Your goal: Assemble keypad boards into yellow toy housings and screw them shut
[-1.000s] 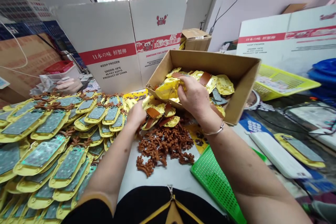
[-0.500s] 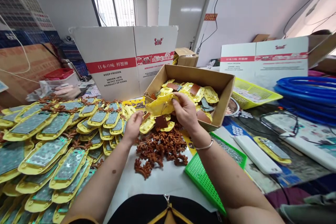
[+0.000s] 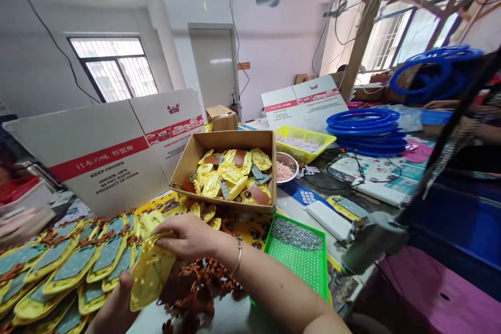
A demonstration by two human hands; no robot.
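Observation:
A yellow plastic shell [image 3: 151, 274], dotted with small holes or pegs, is held up at the lower left. My right hand [image 3: 188, 237] pinches its upper end, thumb and fingers closed. At its lower left edge is my left hand [image 3: 117, 305], thumb raised against the shell and the other fingers mostly hidden behind it. A brown panel [image 3: 172, 284] shows just right of the shell. Beneath my right forearm lies a pile of brown antler-shaped pieces [image 3: 213, 271]. Rows of yellow shells with grey-blue panels [image 3: 74, 263] overlap on the left.
An open cardboard box [image 3: 223, 201] full of yellow shells stands ahead. Right of it are a green basket [image 3: 325, 255] with small metallic bits, a metal bowl [image 3: 296, 167] and a yellow basket [image 3: 326, 141]. Blue hoops [image 3: 366, 130] are stacked further right.
The view has swung right and up. Both hands and the yellow shell now appear lower and further left, away from the box, and the shell is tilted more upright.

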